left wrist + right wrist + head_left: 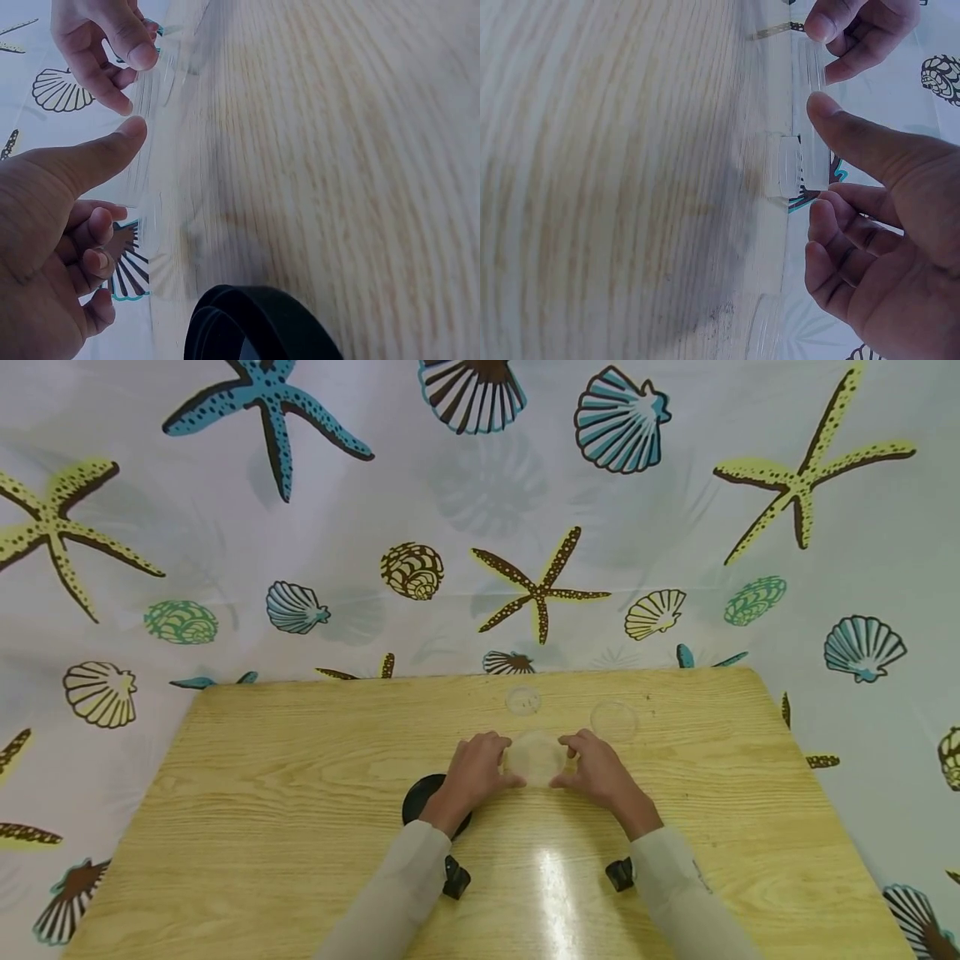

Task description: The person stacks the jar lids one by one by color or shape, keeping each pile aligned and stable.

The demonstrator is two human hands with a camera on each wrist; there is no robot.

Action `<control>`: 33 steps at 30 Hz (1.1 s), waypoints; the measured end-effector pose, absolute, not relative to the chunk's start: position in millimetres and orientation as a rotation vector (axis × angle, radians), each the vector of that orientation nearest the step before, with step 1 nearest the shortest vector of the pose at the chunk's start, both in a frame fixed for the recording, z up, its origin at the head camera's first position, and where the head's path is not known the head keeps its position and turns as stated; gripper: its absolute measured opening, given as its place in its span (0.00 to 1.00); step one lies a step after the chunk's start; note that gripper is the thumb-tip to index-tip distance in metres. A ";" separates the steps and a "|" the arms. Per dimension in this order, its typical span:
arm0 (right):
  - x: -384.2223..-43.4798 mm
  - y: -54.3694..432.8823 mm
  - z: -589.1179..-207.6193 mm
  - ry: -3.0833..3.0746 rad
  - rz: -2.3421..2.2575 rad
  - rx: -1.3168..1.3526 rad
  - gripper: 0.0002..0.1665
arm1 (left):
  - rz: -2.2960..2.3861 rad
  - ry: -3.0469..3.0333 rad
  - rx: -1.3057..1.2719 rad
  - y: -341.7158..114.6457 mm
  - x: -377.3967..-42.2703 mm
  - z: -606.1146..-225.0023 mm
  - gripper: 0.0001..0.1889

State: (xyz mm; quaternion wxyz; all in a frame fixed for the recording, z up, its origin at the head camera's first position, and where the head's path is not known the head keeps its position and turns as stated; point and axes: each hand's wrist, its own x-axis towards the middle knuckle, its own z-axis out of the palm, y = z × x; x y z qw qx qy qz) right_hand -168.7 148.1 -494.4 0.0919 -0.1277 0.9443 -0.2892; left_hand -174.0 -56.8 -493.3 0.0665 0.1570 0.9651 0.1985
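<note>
A clear round petri dish is held between both hands near the middle of the wooden table. My left hand pinches its left side between thumb and fingers. On the opposite side, my right hand grips the rim the same way, its thumb at the near edge. From the wrist views the dish looks level and slightly raised off the tabletop. Behind it lie a smaller clear dish and, farther right, another clear round dish or lid.
A black round, hollow object sits under the left wrist, partly hidden by it. The wooden table meets a cloth printed with starfish and shells at its back edge. Black wrist cameras are strapped at both sleeves.
</note>
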 end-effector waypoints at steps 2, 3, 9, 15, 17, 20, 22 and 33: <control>-166.7 147.5 -493.9 2.805 -0.852 -0.376 0.40 | 0.616 2.891 0.470 -57.5 -172.3 -492.4 0.29; -165.6 147.3 -493.7 2.804 -0.850 -0.372 0.40 | 0.626 2.880 0.466 -57.7 -171.4 -492.0 0.30; -158.8 145.7 -495.3 2.810 -0.868 -0.367 0.39 | 0.656 2.861 0.464 -59.6 -165.5 -491.6 0.31; -153.3 143.3 -499.3 2.799 -0.896 -0.376 0.39 | 0.638 2.871 0.476 -62.5 -158.7 -495.2 0.31; -152.1 142.4 -500.0 2.797 -0.898 -0.381 0.39 | 0.643 2.876 0.481 -63.8 -157.0 -496.7 0.30; -150.8 142.0 -500.2 2.801 -0.888 -0.380 0.39 | 0.653 2.873 0.484 -64.7 -156.2 -499.0 0.28; -150.2 141.9 -500.4 2.802 -0.884 -0.380 0.39 | 0.652 2.870 0.483 -64.8 -156.2 -500.2 0.26; -144.5 139.6 -503.8 2.796 -0.894 -0.380 0.40 | 0.629 2.870 0.475 -67.0 -151.2 -500.0 0.29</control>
